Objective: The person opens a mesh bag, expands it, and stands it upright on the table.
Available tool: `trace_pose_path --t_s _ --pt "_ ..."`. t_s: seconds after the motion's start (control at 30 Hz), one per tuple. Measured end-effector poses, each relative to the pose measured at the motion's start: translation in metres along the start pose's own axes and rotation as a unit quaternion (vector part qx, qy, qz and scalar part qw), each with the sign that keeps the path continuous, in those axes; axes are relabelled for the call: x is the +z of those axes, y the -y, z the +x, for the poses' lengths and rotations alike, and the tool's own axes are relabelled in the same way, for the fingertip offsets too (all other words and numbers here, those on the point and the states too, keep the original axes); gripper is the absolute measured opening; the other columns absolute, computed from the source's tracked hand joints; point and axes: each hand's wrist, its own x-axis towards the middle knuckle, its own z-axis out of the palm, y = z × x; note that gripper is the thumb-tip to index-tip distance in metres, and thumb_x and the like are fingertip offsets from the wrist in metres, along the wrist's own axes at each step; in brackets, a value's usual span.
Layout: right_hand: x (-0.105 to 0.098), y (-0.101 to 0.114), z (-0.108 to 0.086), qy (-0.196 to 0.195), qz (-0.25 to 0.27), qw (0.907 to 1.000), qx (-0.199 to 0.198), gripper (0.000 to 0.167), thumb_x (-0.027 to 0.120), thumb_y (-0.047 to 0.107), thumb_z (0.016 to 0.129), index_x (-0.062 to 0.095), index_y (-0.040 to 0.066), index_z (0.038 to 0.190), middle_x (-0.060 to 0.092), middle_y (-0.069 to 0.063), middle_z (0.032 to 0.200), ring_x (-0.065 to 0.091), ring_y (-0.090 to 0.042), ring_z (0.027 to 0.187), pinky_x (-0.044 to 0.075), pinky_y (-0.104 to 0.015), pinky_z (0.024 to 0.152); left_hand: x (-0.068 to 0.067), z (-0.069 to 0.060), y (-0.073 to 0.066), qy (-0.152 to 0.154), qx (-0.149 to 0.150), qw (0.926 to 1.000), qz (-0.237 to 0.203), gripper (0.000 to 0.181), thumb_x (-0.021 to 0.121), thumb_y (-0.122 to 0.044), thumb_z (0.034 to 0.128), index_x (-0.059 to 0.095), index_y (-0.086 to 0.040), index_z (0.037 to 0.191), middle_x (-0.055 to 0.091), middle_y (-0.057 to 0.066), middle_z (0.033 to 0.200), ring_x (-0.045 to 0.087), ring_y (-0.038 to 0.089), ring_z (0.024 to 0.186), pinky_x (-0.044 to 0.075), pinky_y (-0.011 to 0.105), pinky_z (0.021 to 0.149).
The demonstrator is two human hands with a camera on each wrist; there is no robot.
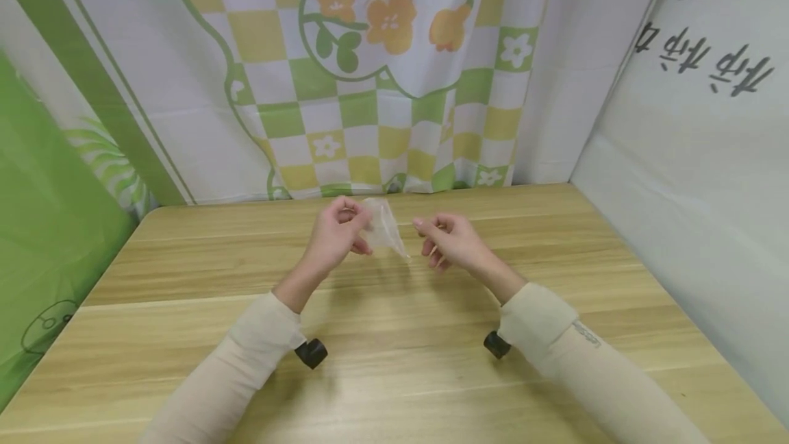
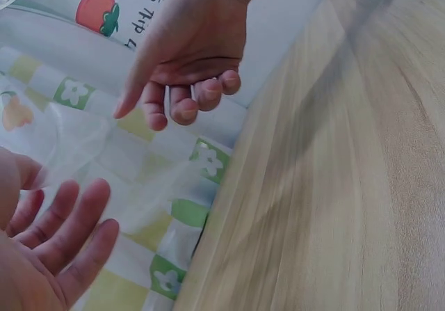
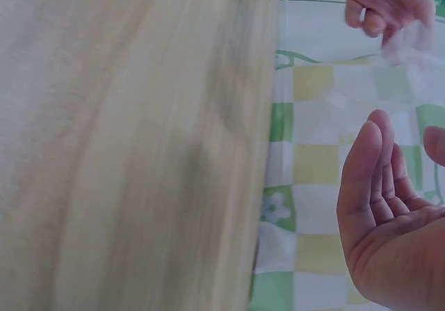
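A small transparent plastic bag [image 1: 385, 228] hangs above the far part of the table. My left hand [image 1: 335, 235] pinches it by its left edge between thumb and index finger, the other fingers loosely bent. To the right of the bag is my right hand [image 1: 455, 242], its fingers relaxed and slightly bent, with a small gap between them and the bag's lower corner. In the right wrist view the bag [image 3: 410, 50] looks blurred beside the left hand. The left wrist view shows the right hand [image 2: 198, 53] holding nothing.
Beneath both hands lies a wood-grain table [image 1: 394, 375]. A checked, flower-printed curtain [image 1: 370, 115] hangs behind its far edge. Green fabric [image 1: 55, 177] borders the left and a white printed sheet [image 1: 696, 156] the right. Black wrist cameras [image 1: 311, 353] sit at the cuffs.
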Motion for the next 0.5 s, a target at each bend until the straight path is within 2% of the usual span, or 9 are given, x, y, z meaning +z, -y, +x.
trace_pose_path --t_s 0.13,0.23,0.37,0.5 --pt "0.001 -0.008 0.002 0.019 0.032 0.9988 0.032 0.05 0.056 0.044 0.103 0.062 -0.005 0.11 0.068 -0.013 0.083 0.063 -0.017 0.06 0.054 -0.03 0.052 0.001 0.001 -0.001 -0.032 0.034 0.9976 -0.051 0.011 0.062 -0.011 0.1012 0.055 -0.004 0.105 0.067 0.01 0.088 0.063 0.018 0.047 0.059 0.038 0.056" --pt "0.004 -0.01 0.003 0.044 0.085 0.9935 0.061 0.057 0.052 0.049 0.103 0.062 -0.006 0.117 0.071 -0.013 0.088 0.066 -0.016 0.064 0.056 -0.029 0.054 0.003 0.0 -0.001 -0.043 0.06 0.9946 -0.072 0.01 0.061 -0.007 0.1009 0.054 -0.002 0.105 0.067 0.009 0.086 0.063 0.018 0.047 0.059 0.038 0.054" --pt "0.007 -0.011 0.006 0.073 0.182 0.9754 0.102 0.064 0.05 0.052 0.103 0.056 -0.006 0.128 0.073 -0.009 0.089 0.068 -0.014 0.068 0.057 -0.028 0.059 0.005 -0.001 -0.002 -0.039 0.083 0.9918 -0.089 0.011 0.06 -0.004 0.1006 0.053 0.003 0.106 0.068 0.008 0.086 0.063 0.017 0.047 0.059 0.038 0.053" --pt "0.008 -0.012 0.011 0.068 0.253 0.9579 0.116 0.053 0.052 0.044 0.105 0.054 -0.004 0.127 0.072 -0.005 0.084 0.068 -0.012 0.067 0.057 -0.026 0.059 0.006 -0.002 -0.002 -0.025 0.086 0.9914 -0.095 0.012 0.06 -0.004 0.1002 0.053 0.003 0.107 0.069 0.008 0.087 0.063 0.017 0.047 0.059 0.039 0.054"
